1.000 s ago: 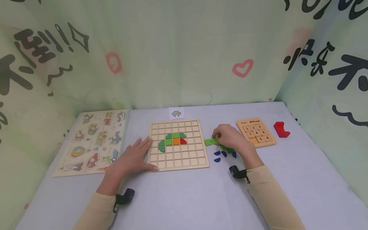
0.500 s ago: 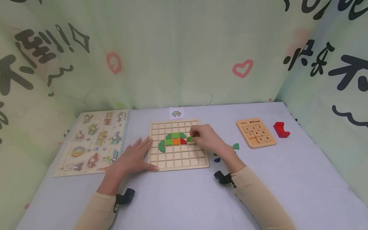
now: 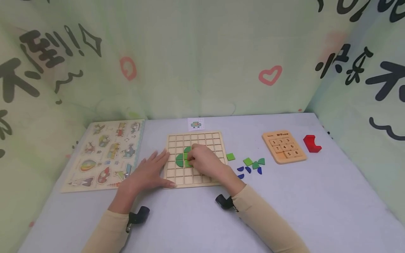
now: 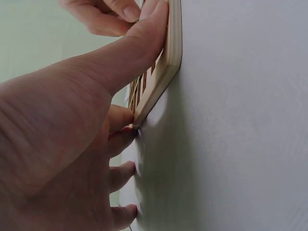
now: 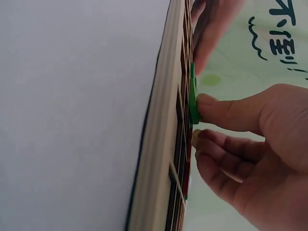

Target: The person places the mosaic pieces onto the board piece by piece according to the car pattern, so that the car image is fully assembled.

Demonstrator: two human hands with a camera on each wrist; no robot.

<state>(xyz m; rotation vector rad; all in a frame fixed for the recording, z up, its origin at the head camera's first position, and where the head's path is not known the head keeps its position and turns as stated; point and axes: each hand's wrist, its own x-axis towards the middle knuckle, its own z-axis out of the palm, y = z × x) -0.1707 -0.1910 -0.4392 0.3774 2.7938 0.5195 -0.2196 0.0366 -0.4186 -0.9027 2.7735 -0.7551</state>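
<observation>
A wooden grid board (image 3: 172, 140) lies on the white table. Dark green quarter-round tiles (image 3: 179, 160) and light green square tiles sit in its middle cells, partly covered by my right hand (image 3: 207, 161). Its fingertips hold a green square tile (image 3: 187, 163) low over the grid; the right wrist view shows the thumb against a green tile (image 5: 193, 106), slightly tilted at the board's surface. My left hand (image 3: 148, 170) rests at the board's left edge, fingers extended along the side and thumb (image 4: 139, 45) on the front corner.
Right of the board lie loose green squares (image 3: 248, 161), dark green quarter-rounds (image 3: 261, 161) and several blue half-rounds (image 3: 240, 176). Farther right are a wooden number puzzle (image 3: 284, 147) and a red block (image 3: 312, 143). A picture card (image 3: 195, 124) lies behind; a picture puzzle (image 3: 107, 154) lies left.
My right hand took a green square from the loose tiles and carried it left over the board to its middle. The left hand has stayed at the board's edge.
</observation>
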